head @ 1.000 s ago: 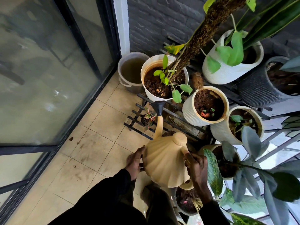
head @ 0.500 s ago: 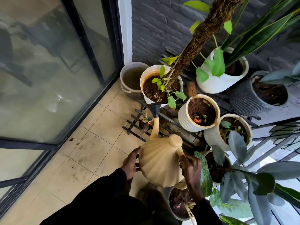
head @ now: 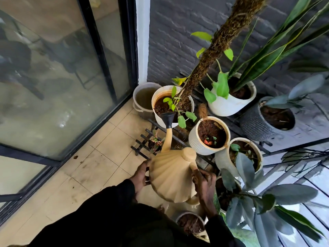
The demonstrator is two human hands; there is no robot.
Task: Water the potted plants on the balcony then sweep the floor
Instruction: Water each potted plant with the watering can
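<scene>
Head view: one watering can (head: 170, 177), left hand (head: 140, 175) flat against it, right hand (head: 204, 180) gripping it; one bucket (head: 134, 99)

Both arms reach forward in black sleeves. Left hand (head: 140, 175) presses palm-in against the watering can (head: 170, 177) body. Right hand (head: 204, 180) is curled round its handle.
</scene>
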